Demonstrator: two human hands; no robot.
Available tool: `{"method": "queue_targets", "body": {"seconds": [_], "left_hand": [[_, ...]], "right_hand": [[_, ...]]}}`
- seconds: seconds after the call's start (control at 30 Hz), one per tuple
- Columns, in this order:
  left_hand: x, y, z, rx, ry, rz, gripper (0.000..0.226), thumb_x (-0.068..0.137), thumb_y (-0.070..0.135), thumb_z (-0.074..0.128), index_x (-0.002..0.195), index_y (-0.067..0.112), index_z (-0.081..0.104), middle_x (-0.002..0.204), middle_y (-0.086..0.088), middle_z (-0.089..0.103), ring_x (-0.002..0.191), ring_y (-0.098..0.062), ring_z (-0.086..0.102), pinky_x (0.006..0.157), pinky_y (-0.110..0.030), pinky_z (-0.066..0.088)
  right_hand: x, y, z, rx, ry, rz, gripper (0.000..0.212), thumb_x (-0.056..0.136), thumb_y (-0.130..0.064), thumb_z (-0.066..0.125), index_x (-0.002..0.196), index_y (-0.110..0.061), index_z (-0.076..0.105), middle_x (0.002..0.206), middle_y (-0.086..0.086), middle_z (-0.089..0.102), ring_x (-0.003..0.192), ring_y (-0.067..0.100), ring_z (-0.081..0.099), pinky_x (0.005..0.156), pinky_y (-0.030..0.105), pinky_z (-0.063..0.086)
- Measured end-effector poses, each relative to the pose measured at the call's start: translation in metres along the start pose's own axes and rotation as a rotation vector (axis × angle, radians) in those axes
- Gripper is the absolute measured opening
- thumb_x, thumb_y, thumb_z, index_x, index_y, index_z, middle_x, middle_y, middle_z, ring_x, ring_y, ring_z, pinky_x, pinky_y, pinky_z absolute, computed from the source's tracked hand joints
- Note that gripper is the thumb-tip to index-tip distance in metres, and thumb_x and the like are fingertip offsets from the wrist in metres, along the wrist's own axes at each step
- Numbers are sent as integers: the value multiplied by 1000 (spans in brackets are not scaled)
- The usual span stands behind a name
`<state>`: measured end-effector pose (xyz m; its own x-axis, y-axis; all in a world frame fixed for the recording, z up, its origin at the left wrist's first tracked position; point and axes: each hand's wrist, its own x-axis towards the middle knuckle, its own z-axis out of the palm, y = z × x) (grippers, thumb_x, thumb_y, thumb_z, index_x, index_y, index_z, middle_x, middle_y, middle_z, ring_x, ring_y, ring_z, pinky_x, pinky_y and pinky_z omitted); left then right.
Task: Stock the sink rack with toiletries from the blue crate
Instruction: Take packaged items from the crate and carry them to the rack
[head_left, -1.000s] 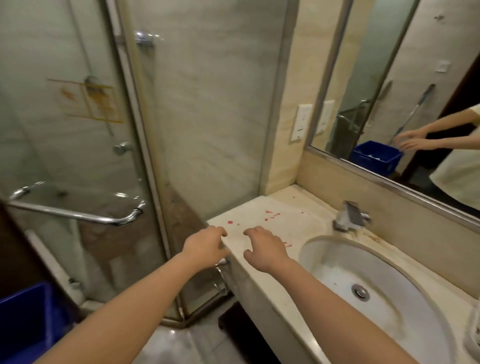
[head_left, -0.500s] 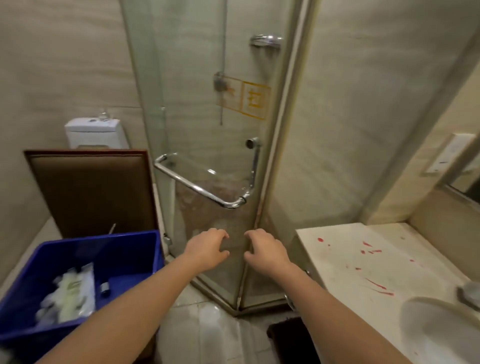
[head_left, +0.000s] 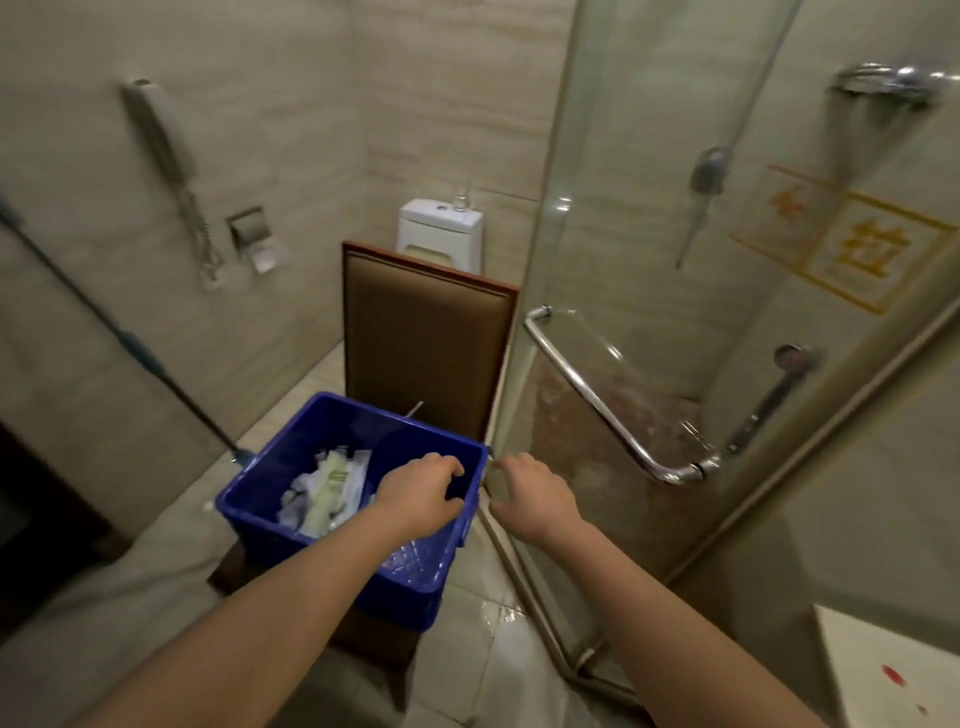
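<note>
Beige-tiled bathroom walls surround a narrow floor, seen from above. Over the near right part of the blue crate (head_left: 395, 417) hovers the left grip (head_left: 422, 494), knuckles up, fingers loosely curled and apart from the thumb, clamped on nothing. Just left of it, down inside the crate, lies a heap of toiletries (head_left: 328, 487): pale sachets and clear-wrapped packets, close to the fingers but not touching them. The right grip (head_left: 536, 496) hangs just outside the crate's right rim, level with the left one, its fingers likewise slack and holding nothing; the crate's corner sits between the two.

The crate rests on the seat of a brown chair (head_left: 427, 338), whose padded back rises on the far side. Behind the chair stands a white toilet (head_left: 440, 228). To the right is a glass shower door (head_left: 613, 218) with a chrome handle (head_left: 597, 396) and a yellow sticker. On the left wall hangs a wall phone (head_left: 158, 150), and a mop handle (head_left: 109, 327) slants down to the floor beside the crate. At the near right edge shows a corner of the pale bench (head_left: 878, 665), flecked with red.
</note>
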<state>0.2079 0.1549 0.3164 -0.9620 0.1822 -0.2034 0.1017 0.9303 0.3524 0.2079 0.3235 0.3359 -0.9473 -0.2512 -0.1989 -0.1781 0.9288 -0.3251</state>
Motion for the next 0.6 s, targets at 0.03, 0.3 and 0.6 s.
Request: {"method": "queue_targets", "body": {"seconds": [0.03, 0.3, 0.6], "left_hand": [[4, -7, -3, -1, 8, -34, 50, 92, 39, 59, 138, 26, 45, 133, 3, 51, 114, -17, 56, 92, -39, 50], [28, -52, -18, -66, 81, -263, 50, 92, 38, 59, 138, 25, 44, 134, 3, 50, 116, -16, 55, 94, -35, 48], [32, -90, -12, -94, 153, -512, 48, 89, 41, 61, 134, 32, 47, 130, 9, 54, 111, -13, 57, 84, -33, 51]], "right_hand": [[12, -5, 0, -3, -7, -31, 48, 88, -32, 55, 135, -25, 49, 133, 0, 53, 120, 20, 53, 97, 39, 47], [94, -31, 7, -49, -132, -246, 55, 90, -31, 55, 142, -23, 42, 138, 0, 48, 120, 22, 52, 99, 42, 47], [155, -49, 21, -90, -191, -465, 50, 90, -29, 56, 138, -21, 46, 137, 3, 50, 120, 25, 52, 95, 40, 48]]}}
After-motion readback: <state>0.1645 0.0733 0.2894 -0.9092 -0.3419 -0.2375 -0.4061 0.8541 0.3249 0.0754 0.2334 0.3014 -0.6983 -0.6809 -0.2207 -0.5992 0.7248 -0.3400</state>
